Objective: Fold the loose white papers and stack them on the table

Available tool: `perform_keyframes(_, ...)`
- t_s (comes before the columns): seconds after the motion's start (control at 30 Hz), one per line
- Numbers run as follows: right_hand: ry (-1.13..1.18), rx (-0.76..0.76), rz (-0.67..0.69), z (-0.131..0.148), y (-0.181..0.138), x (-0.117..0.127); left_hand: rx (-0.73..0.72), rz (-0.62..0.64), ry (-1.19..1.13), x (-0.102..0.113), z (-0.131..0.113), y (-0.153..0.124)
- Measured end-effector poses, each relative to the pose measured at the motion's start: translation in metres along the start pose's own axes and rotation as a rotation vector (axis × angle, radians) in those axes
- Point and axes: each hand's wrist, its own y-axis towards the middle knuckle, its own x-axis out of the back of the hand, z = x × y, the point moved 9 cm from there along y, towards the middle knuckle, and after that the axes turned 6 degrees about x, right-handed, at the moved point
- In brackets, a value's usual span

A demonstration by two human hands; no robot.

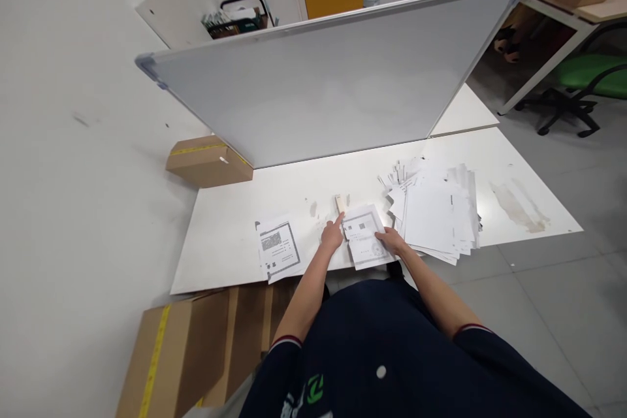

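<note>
1. Pinching the right edge of a printed sheet (361, 249), the right hand (390, 240) has its thumb on top of the paper.
2. Beside the sheet's left edge, the left hand (333, 235) points its index finger at a small pale block (339, 202); whether its curled fingers grip anything, I cannot tell.
3. The printed sheet lies at the near edge of a white table (220, 228), in front of the person's body. A line crosses its middle; whether fold or join is unclear.
4. To the left, well apart, is another printed page (279, 248) with a dark border.
5. To the right, near the right hand, spreads an untidy pile of paper (431, 215), mostly blank side up.
6. Behind these, a large whiteboard (333, 91) leans away, with a cardboard box (210, 166) by its lower left corner.
</note>
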Motion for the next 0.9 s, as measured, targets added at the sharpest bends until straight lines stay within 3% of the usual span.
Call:
perform_keyframes(0.4, 0.010, 0.011, -0.021, 0.001, -0.001, 0.001, 0.054, 0.027, 0.141, 0.000, -0.004, -0.004)
perform_keyframes(0.5, 0.034, 0.010, -0.031, 0.000, -0.007, 0.002, 0.054, -0.046, -0.098, 0.007, 0.003, -0.016)
perform_keyframes(0.57, 0.056, 0.015, -0.009, -0.003, -0.015, -0.001, 0.164, -0.067, -0.313, 0.005, 0.022, -0.030)
perform_keyframes(0.67, 0.129, 0.031, 0.058, -0.005, -0.031, -0.017, 0.358, 0.105, -0.649, -0.024, 0.048, -0.056)
perform_keyframes(0.77, 0.221, 0.068, 0.129, 0.004, -0.047, -0.043, 0.409, 0.271, -0.958, -0.054, 0.053, -0.079)
perform_keyframes(0.83, 0.223, 0.103, 0.172, 0.016, -0.053, -0.061, 0.385, 0.180, -1.106, -0.052, 0.059, -0.085)
perform_keyframes(0.9, 0.183, 0.135, 0.208, 0.032, -0.055, -0.078, 0.335, -0.009, -1.172, -0.035, 0.071, -0.085)
